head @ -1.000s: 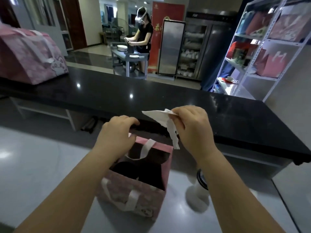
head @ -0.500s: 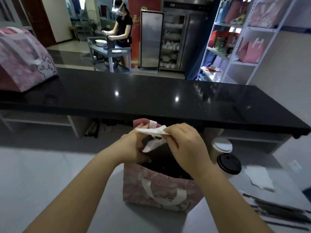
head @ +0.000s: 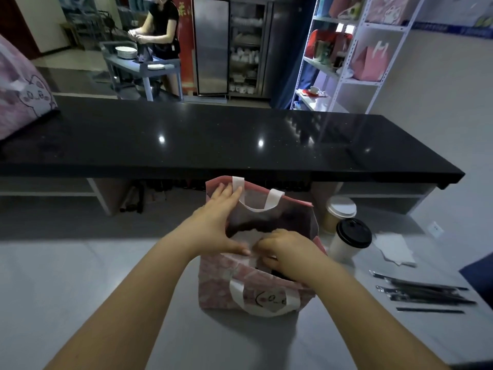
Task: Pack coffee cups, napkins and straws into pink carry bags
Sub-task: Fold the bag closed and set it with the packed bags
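Head view, looking down over both forearms at a pink carry bag (head: 216, 284), upright on the grey table (head: 106, 289), about midway along its width and close to the far edge. Soft pink fabric with a paler blotchy print and white strap handles on the near and far sides. On the near side, a cartoon animal face in thin dark lines with rosy cheeks, partly behind the near handle (head: 237, 295). No readable wording on the fabric. Mouth held wide and dark inside, contents too dim to make out.

Spread along the bag's left rim: left hand (head: 213, 225), fingers straight and reaching the far left corner, thumb stretched to the near rim. Curled at the near rim: right hand (head: 288, 249), pinching a white napkin (head: 246, 235) dipping into the mouth of the bag, just beside the left thumb.

Just right of the bag, two coffee cups: a brown cup with a white lid (head: 341, 209) nearer the far edge, and a white cup with a black lid (head: 353, 235) just beside it on the near side. Further right, loose white napkins (head: 394, 249), then dark wrapped straws (head: 426, 292) lying near the right edge.

Beyond the far edge, a black stone top (head: 213, 134), with a second pink bag (head: 24, 97) bearing a similar cartoon face at its left end. Behind that, a person (head: 162, 25) at a grey cart, a red banner (head: 185, 36) with characters too cut off to read, and white shelving (head: 344, 81) with more pink bags.
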